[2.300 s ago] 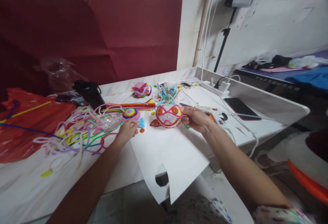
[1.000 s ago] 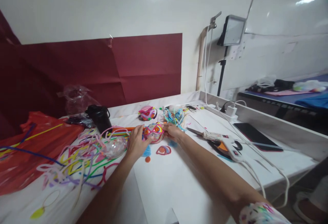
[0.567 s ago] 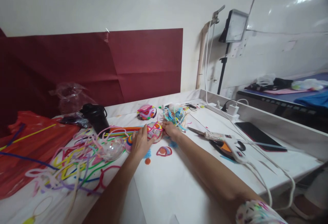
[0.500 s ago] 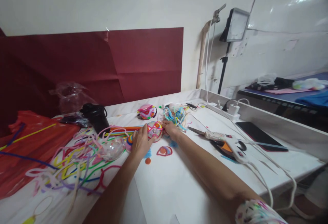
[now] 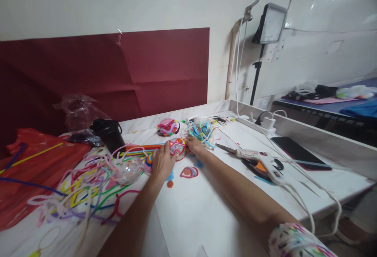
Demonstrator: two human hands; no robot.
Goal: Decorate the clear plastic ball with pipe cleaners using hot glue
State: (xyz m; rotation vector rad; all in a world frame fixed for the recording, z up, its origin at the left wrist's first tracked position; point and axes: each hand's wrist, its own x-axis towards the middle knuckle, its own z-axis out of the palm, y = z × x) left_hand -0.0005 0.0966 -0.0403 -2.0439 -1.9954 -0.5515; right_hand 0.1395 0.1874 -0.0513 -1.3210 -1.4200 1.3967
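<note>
A clear plastic ball (image 5: 178, 152), trimmed with pink, red and yellow fuzzy pipe cleaners, rests on the white sheet between my hands. My left hand (image 5: 161, 160) curls around its left side, thumb and fingers against it. At the ball's right edge, my right hand (image 5: 194, 145) pinches with bent fingers; whatever lies between those fingertips is hidden. A rainbow-striped coiled piece (image 5: 148, 164) sits just left of my left hand. Just behind the ball are a pink pipe-cleaner bundle (image 5: 167, 126) and a blue and yellow one (image 5: 202, 130). A coloured eye drawing (image 5: 189, 172) shows on the sheet below.
Loose pipe cleaners (image 5: 97, 198) and another clear ball (image 5: 129, 171) spread leftward, near a black cup (image 5: 110, 136) and red plastic bag (image 5: 17, 178). Rightward lie a glue gun (image 5: 269, 163) with trailing cord, scissors (image 5: 226, 148), a phone (image 5: 299, 154) and a power strip (image 5: 260, 125).
The camera view has shifted slightly. Both hands stay at the ball in nearly the same pose, with no clear movement of the objects.
</note>
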